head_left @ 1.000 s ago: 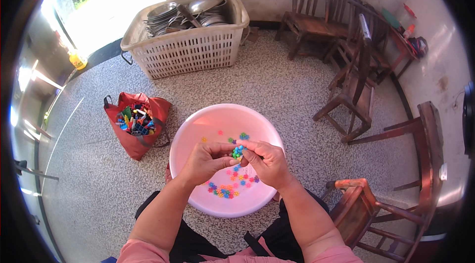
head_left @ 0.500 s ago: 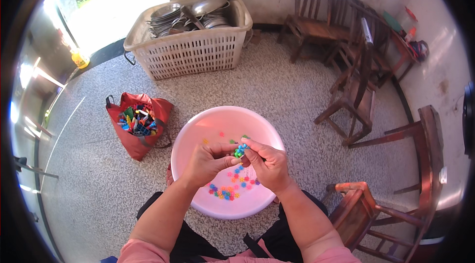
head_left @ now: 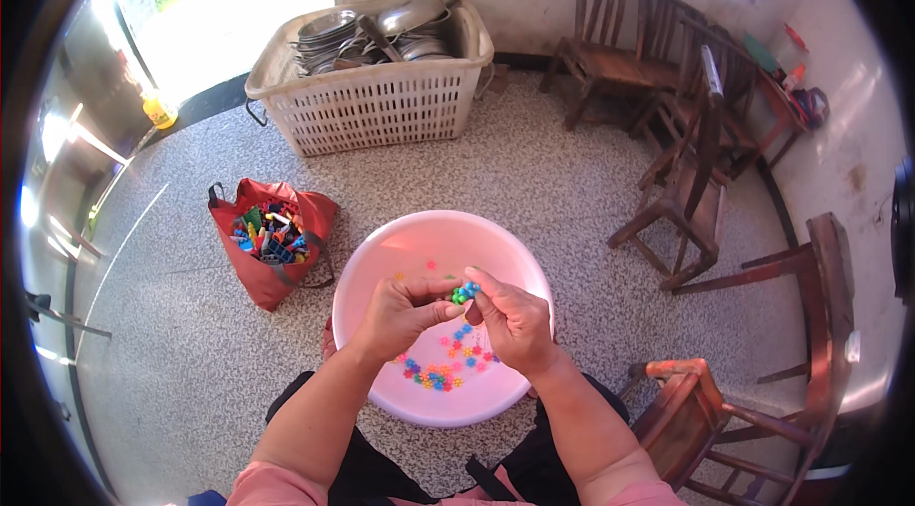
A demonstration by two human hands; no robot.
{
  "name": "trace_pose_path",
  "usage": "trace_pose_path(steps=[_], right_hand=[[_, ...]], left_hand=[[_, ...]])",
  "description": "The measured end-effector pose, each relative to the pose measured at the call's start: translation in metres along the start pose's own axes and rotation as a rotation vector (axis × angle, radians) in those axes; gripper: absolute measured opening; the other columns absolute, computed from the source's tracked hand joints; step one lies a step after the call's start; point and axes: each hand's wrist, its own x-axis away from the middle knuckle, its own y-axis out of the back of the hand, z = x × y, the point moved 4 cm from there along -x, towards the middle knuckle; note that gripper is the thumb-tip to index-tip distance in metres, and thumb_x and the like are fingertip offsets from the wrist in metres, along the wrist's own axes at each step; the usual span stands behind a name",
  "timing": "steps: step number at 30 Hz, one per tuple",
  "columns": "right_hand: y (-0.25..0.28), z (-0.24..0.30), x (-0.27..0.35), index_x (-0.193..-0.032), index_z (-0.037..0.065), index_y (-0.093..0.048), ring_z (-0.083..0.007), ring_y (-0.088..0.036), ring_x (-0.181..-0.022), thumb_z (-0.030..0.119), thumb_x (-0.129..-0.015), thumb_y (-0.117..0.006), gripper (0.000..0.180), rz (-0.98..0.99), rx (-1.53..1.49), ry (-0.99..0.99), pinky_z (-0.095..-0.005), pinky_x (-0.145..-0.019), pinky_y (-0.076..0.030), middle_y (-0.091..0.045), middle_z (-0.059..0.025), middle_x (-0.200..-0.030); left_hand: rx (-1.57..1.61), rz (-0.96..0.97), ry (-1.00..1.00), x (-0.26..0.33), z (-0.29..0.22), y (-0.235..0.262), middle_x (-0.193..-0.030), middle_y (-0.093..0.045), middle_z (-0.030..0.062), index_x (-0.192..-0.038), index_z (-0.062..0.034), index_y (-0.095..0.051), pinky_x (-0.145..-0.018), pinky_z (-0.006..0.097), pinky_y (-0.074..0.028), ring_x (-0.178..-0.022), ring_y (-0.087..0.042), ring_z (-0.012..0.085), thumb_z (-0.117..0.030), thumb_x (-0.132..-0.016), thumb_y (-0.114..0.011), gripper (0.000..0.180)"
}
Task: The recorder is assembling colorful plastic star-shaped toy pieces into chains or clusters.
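**Small clump of toy pieces pinched between both hands over the pink basin**

A little cluster of green and blue plastic pieces (head_left: 463, 293) is held right between the two hands, above the pink basin (head_left: 381, 249). The left hand (head_left: 400, 315) is curled, with thumb and fingertips pressed together against the left side of the cluster. The right hand (head_left: 515, 320) is closed on it from the right, its forefinger laid over the top. So the cluster is pinched from both sides, about midway, with neither hand clearly nearer. It's too small for a long axis to be made out; it looks roughly round.

More loose pieces (head_left: 443, 368) in pink, blue, orange and green are scattered on the basin floor, just below the hands and toward the person. A red bag (head_left: 250, 268) stuffed with bigger coloured blocks is seen to the left of the basin, apart from it. A white slatted basket (head_left: 372, 106) of metal dishes is set farther off, and wooden chairs (head_left: 686, 192) are lined up on the right.
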Motion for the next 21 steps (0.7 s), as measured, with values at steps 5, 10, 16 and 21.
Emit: trace_pose_path(steps=[5, 10, 16, 21], right_hand=[[0.001, 0.001, 0.002, -0.114, 0.002, -0.055, -0.0146, -0.059, -0.061, -0.008, -0.077, -0.049, 0.039, 0.065, 0.081, 0.089, -0.025, -0.055, -0.049, -0.062, -0.0097, -0.08], [0.004, 0.001, 0.001, -0.115, 0.001, -0.054, -0.0132, -0.057, -0.059, -0.003, -0.083, -0.048, 0.033, 0.046, 0.035, 0.044, -0.0245, -0.053, -0.048, -0.061, -0.0079, -0.077], [0.011, -0.028, 0.005, -0.118, -0.001, -0.046, -0.0112, -0.052, -0.06, 0.01, -0.09, -0.045, 0.03, -0.132, -0.774, -0.636, -0.0238, -0.053, -0.044, -0.054, -0.004, -0.076], [0.02, -0.052, 0.009, -0.11, -0.003, -0.044, -0.0177, -0.058, -0.072, 0.006, -0.089, -0.04, 0.023, -0.343, -1.23, -0.85, -0.0334, -0.07, -0.052, -0.054, -0.0075, -0.086]], left_hand=[[0.017, 0.08, 0.013, -0.003, 0.004, -0.004, -0.089, -0.065, 0.0059, -0.105, 0.0025, -0.061, -0.076, 0.025, -0.049, -0.082, -0.059, 0.0099, -0.005, -0.077, -0.067, 0.03], [-0.027, 0.045, 0.031, -0.005, 0.003, -0.008, -0.086, -0.065, 0.0057, -0.103, 0.0024, -0.062, -0.073, 0.024, -0.049, -0.079, -0.059, 0.0093, -0.008, -0.078, -0.067, 0.028], [0.033, 0.019, 0.102, -0.009, 0.004, -0.015, -0.081, -0.06, 0.0023, -0.108, 0.0, -0.059, -0.061, 0.022, -0.046, -0.069, -0.055, 0.008, -0.016, -0.082, -0.064, 0.031], [0.23, 0.093, 0.18, -0.009, 0.015, -0.014, -0.084, -0.056, 0.0026, -0.107, -0.0023, -0.056, -0.059, 0.023, -0.044, -0.067, -0.055, 0.0108, -0.022, -0.087, -0.056, 0.028]])
